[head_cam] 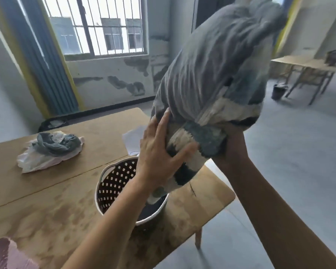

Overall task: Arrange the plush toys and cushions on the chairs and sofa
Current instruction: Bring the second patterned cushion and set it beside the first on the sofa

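Note:
A big grey cushion (217, 61) in a wrinkled cover is held up in front of me, above the table. Its lower end shows white and dark blue-grey patches and hangs down toward a white perforated basket (113, 183). My left hand (159, 152) is spread flat against the cushion's lower left side, fingers gripping it. My right hand (231, 144) holds the cushion from underneath and is mostly hidden behind it.
A wooden table (47, 200) carries the basket, a crumpled white and grey cloth (50, 148) and a sheet of paper (133, 138). A pink cloth (6, 255) lies at the near left corner. A second table (306, 65) and dark bucket (278, 91) stand at the far right.

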Demonstrator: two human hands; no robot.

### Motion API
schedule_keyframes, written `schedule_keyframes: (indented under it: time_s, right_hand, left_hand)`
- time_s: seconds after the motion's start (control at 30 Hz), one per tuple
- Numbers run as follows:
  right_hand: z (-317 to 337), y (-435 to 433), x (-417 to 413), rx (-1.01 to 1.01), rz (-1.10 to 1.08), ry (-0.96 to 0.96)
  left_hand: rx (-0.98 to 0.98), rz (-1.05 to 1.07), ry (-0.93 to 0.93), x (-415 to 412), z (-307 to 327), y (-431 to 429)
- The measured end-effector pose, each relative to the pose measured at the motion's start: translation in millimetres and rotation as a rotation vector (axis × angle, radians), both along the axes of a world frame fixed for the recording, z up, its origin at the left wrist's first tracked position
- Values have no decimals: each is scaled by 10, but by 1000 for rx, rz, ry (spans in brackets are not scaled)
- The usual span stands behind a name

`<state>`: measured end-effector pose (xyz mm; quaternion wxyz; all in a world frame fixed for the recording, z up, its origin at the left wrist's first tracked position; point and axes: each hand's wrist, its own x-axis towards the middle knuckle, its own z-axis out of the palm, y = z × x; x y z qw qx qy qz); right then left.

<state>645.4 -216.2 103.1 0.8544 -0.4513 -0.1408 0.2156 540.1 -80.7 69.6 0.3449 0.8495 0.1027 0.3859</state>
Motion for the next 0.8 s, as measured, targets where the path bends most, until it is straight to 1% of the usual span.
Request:
schedule_keyframes:
  time_s: [0.1,0.13,0.17,0.23,0.27,0.33,0.43,0.5,0.57,0.63,0.73,0.8]
  right_hand:
    - [39,-733,-154,65,-89,-57]
    - [56,-1022,-261,42,-132,-85]
    - [27,-1316,-354,0,-167,-103]
    - [-110,-1913,-590,-154,-316,-142]
    - [-198,-2235,-735,-239,-417,-165]
    - [-400,-2961,-1035,-353,-601,-135]
    - [-757,-4125,-1633,-512,-820,-27]
    - [-1058,-4888,-2149,-555,-951,51]
    - [-1270,-5559,-2684,-577,-1066,181]
    - [-1417,-6138,-3160,-507,-1147,271]
    - [-1545,-6843,-3725,-251,-1259,325]
    - [-1656,-7228,-4030,-209,-1365,369]
  left_hand:
    - [-90,-112,-96,92,102,-505]
    - [-116,-153,-146,113,117,-722]
    - [-145,-197,-208,109,125,-946]
    - [-246,-322,-305,72,127,-1461]
    - [-288,-387,-322,26,130,-1765]
    - [-321,-509,-317,-105,138,-2451]
    - [-370,-681,-231,-368,59,-3461]
    - [-404,-805,-159,-564,-19,-4103]
    - [-452,-929,-79,-765,-114,-4732]
    - [-513,-1061,13,-1007,-179,-5346]
    - [-579,-1273,181,-1320,-333,-6214]
    - [-587,-1405,282,-1457,-438,-6760]
